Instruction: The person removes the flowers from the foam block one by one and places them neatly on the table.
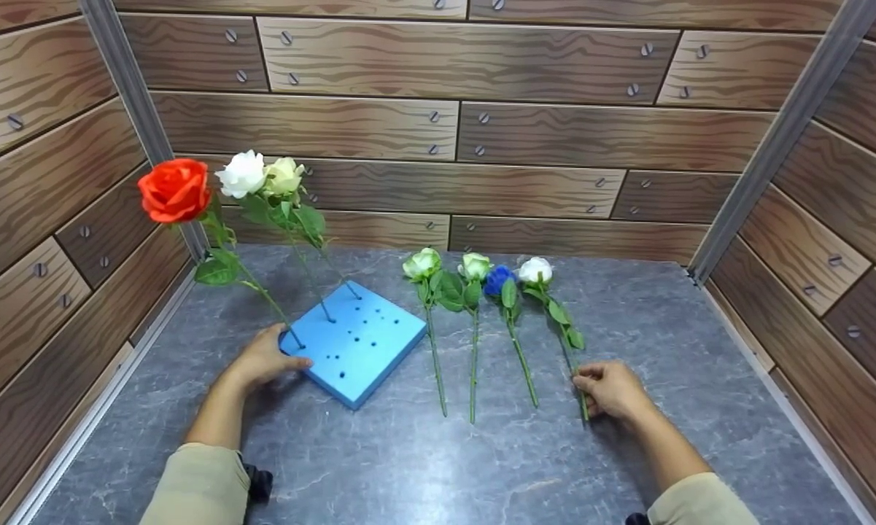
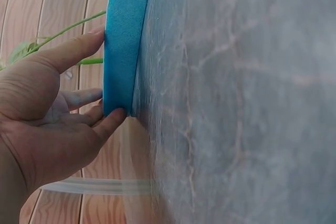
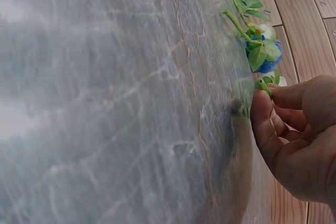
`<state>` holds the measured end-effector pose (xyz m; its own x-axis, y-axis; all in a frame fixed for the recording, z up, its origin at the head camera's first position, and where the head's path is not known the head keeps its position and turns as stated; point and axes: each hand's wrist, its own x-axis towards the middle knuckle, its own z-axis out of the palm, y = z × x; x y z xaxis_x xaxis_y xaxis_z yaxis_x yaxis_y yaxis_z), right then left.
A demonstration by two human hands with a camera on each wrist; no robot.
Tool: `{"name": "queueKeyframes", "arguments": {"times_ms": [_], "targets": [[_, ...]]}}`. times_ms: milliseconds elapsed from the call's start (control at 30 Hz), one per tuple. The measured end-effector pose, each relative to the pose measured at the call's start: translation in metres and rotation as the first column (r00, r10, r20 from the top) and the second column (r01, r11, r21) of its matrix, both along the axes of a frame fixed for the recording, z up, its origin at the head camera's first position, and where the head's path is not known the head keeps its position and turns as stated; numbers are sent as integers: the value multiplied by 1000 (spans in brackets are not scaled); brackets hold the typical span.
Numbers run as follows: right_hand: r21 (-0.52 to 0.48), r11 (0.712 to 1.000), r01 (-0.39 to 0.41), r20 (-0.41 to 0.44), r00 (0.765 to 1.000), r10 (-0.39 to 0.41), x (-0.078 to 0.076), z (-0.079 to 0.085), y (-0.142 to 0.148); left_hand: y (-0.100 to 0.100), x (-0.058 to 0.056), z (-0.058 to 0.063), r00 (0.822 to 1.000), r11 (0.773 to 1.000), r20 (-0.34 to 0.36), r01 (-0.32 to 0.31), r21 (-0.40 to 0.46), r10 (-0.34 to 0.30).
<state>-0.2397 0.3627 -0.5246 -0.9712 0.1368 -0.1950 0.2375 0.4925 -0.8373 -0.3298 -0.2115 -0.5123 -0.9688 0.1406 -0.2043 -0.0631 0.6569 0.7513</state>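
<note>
My left hand [image 1: 265, 359] grips the left corner of a blue block [image 1: 386, 350] with small holes, thumb on its top face and fingers at its side. Standing in the block are a red rose [image 1: 175, 191], a white rose [image 1: 242, 175] and a pale yellow rose [image 1: 284, 176], their stems leaning left. On the right, my right hand [image 1: 613, 390] pinches the lower stem of another white rose [image 1: 536, 271], whose head lies toward the back. In the right wrist view, the stem's cut end [image 3: 264, 86] shows between thumb and fingers.
Between the block and my right hand, two green-white roses [image 1: 421, 264] and a blue flower [image 1: 499, 280] lie in a row on the grey marbled table [image 1: 423, 467], stems toward me. Wood-patterned walls [image 1: 438, 131] enclose the back and both sides.
</note>
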Motion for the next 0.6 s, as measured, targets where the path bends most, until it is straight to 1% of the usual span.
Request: {"name": "queueKeyframes", "arguments": {"times_ms": [200, 300, 400, 600], "targets": [[22, 1000, -10, -2, 1000, 10, -1, -1, -1, -1, -1, 1, 1000, 999, -15, 21, -41, -22], [49, 999, -20, -7, 1000, 21, -2, -1, -1, -1, -1, 0, 999, 998, -25, 31, -60, -33], [109, 994, -31, -16, 999, 33, -2, -2, -1, -1, -1, 0, 999, 998, -24, 29, -59, -31], [227, 972, -55, -27, 998, 63, -3, -2, -2, -1, -3, 0, 999, 996, -29, 29, -83, -31]]}}
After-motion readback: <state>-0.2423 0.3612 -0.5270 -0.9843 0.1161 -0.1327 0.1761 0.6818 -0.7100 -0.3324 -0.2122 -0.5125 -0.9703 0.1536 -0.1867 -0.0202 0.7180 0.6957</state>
